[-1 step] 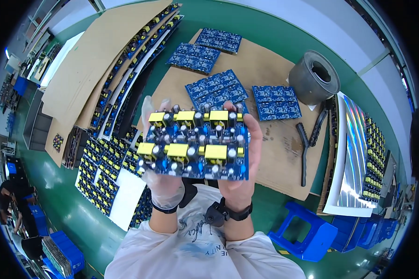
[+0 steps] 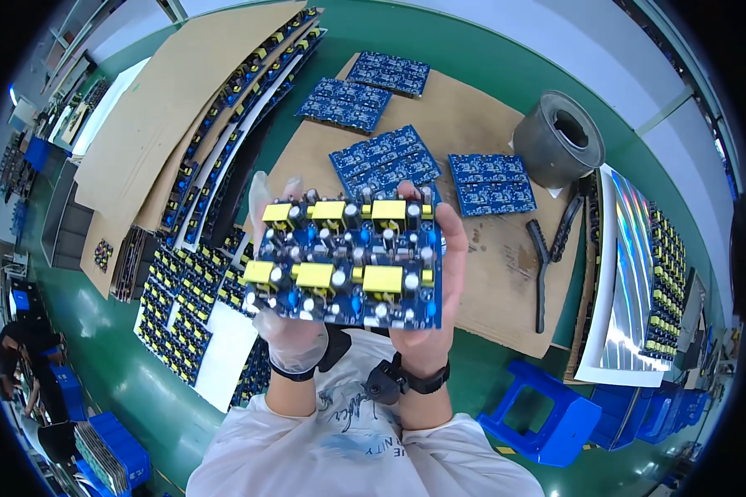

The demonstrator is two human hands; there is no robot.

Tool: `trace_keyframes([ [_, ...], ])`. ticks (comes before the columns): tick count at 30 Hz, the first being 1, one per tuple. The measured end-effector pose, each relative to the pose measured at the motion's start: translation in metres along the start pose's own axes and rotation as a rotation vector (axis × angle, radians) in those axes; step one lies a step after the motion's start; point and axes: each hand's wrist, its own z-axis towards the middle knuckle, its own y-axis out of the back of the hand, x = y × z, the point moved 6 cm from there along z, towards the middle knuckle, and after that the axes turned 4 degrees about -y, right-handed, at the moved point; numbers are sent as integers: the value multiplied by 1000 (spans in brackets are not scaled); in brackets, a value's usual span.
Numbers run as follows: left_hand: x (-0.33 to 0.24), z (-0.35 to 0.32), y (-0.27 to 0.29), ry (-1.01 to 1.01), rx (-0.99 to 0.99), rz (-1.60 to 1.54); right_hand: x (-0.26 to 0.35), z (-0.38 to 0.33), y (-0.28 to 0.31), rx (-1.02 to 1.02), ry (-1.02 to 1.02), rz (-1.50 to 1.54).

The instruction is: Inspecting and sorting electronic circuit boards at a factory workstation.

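Observation:
A blue circuit board panel (image 2: pixel 340 248) is held up in front of my chest, its component side facing me. Rows of yellow block components and dark and silver capacitors stand on it. My left hand (image 2: pixel 294 341), in a thin translucent glove, grips the panel's left edge. At the right edge my bare right hand (image 2: pixel 450 282) is closed on the panel, some fingers showing past its far edge. Just beyond lies another blue board panel (image 2: pixel 385 161), solder side up, partly hidden by the held one. To its right rests a similar panel (image 2: pixel 492 184).
Two more panels (image 2: pixel 344 103) lie farther back on the cardboard sheet (image 2: pixel 497 290). A grey metal cylinder (image 2: pixel 555 137) and a black-handled brush (image 2: pixel 542 277) are at right. Stacked boards between cardboard layers (image 2: pixel 166 108) stand at left. A blue stool (image 2: pixel 543 414) is at lower right.
The held panel has tilted slightly, its near edge a little lower and its component face turned more toward me. Both hands keep their grip.

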Motion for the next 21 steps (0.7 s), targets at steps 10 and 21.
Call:
trace_keyframes([
  [10,19,-44,48,154,87,-371,12,1,-2,177,-26,226],
  [21,-35,1,-28,-35,8,-141,-17,6,15,-109,-414,270],
])
